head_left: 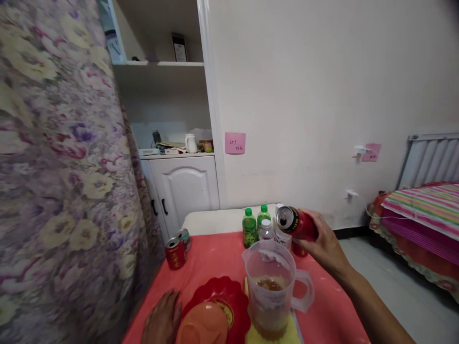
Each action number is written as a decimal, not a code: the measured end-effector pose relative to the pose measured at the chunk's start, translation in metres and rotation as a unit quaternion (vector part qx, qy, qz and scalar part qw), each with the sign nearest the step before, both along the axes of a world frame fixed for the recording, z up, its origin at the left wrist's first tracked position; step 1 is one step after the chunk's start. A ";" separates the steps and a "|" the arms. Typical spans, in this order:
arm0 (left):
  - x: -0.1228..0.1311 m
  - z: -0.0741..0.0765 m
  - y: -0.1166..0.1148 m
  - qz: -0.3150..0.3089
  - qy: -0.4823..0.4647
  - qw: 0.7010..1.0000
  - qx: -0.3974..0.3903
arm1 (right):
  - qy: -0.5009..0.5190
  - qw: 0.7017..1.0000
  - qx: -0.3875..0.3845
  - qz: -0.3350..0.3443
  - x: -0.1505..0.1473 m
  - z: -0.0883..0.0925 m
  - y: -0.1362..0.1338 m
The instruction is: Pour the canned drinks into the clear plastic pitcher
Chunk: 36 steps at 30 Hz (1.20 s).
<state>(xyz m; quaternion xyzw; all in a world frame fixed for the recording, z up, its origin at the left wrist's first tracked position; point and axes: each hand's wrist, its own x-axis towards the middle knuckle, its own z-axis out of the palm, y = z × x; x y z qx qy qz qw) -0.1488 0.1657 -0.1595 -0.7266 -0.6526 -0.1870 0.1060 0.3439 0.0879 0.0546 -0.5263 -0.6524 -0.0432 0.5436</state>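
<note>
My right hand [324, 243] is wrapped round a red drink can [296, 222], tipped on its side with the opened top facing left, just above the rim of a clear plastic jug [274, 286]. The jug stands on a yellow cloth [251, 334] and holds some brownish liquid at the bottom. My left hand [163, 320] lies flat, fingers stretched out, on the red tablecloth [211, 260], beside a red scalloped bowl [218, 298] with an orange lid or bowl [202, 327] on it.
Two green-capped bottles [249, 227], a small clear bottle [266, 230] and another red can stand behind the jug. Two red cans [175, 252] sit at the table's left by a floral curtain [60, 191]. A white cupboard [184, 184] is behind; a bed [423, 215] is right.
</note>
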 end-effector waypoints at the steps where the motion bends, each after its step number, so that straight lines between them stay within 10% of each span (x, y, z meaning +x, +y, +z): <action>1: 0.001 0.000 -0.001 0.001 -0.002 1.000 -0.002 | -0.008 1.000 0.008 0.002 0.000 -0.002 0.001; 36: 0.011 0.017 -0.006 0.008 -0.011 0.999 -0.033 | -0.143 0.987 0.067 0.017 -0.005 -0.017 -0.006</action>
